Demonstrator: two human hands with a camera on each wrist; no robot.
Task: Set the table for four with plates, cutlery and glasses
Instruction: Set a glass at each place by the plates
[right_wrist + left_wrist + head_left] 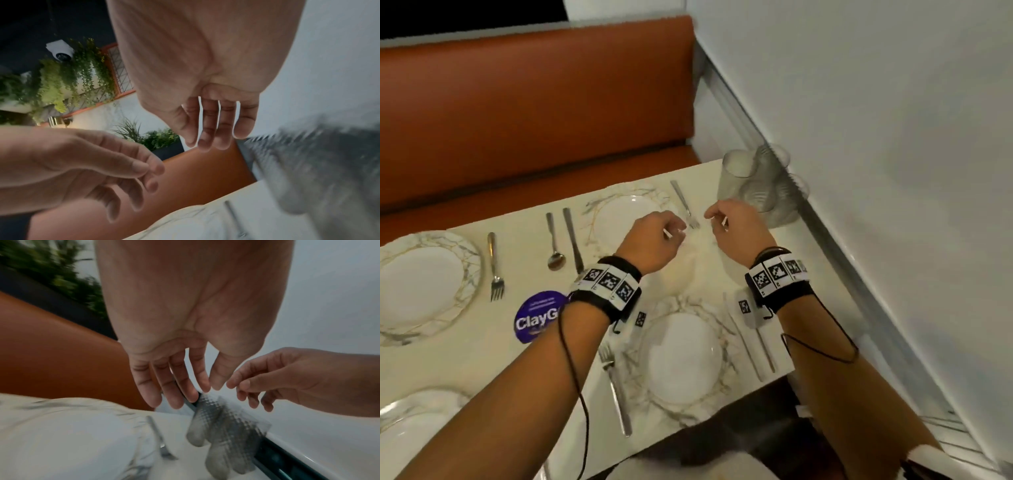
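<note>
Left hand [654,240]: hovering above the far plate [626,209], fingers loosely relaxed, holding nothing.
Right hand [736,226]: hanging just short of the glasses [760,185], fingers relaxed, gripping nothing.
Glasses: clustering at the table's [534,260] far right corner, against the wall.
Far fork [685,205]: lying between far plate and glasses.
Near plate [681,356]: sitting below both wrists.

I take the cluster of glasses [760,185] as landmark. It stands against the wall [876,137], so I see no passage behind it or on its wall side. My right hand [736,228] hovers just in front of it, my left hand [654,241] farther off; between them lies a fork [685,205], beside the far plate [626,212]. Above the glasses the way is open.
</note>
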